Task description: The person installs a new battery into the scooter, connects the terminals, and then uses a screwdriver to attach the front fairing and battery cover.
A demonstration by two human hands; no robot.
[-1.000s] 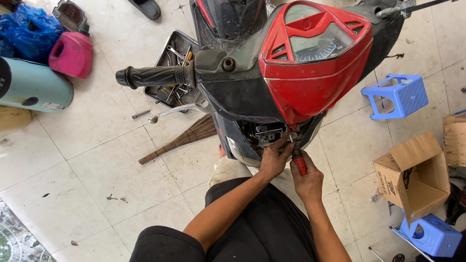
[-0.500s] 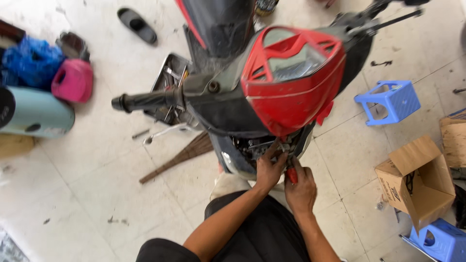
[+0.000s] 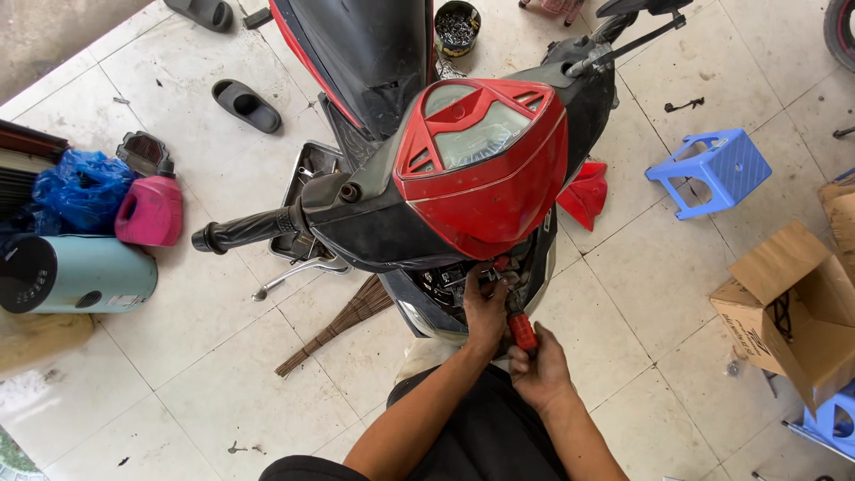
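Note:
A red and black scooter (image 3: pixel 481 178) stands in front of me, seen from above its handlebar cover. My right hand (image 3: pixel 541 367) grips a screwdriver with a red handle (image 3: pixel 523 332), its shaft pointing up into the open front of the scooter. Beside the shaft, my left hand (image 3: pixel 485 309) reaches into the exposed wiring and parts (image 3: pixel 454 281) under the cover; what its fingers touch is hidden.
A blue plastic stool (image 3: pixel 712 169) and an open cardboard box (image 3: pixel 793 307) stand at the right. A tool tray (image 3: pixel 307 191), a broom (image 3: pixel 334 325), a pink jug (image 3: pixel 150 210), a pale blue cylinder (image 3: pixel 76 273) and sandals (image 3: pixel 245 105) lie at the left. A red panel (image 3: pixel 585 193) lies near the scooter.
The view has shifted so the scooter sits lower and more centred. Both hands stay at the front opening, with the screwdriver now held more upright.

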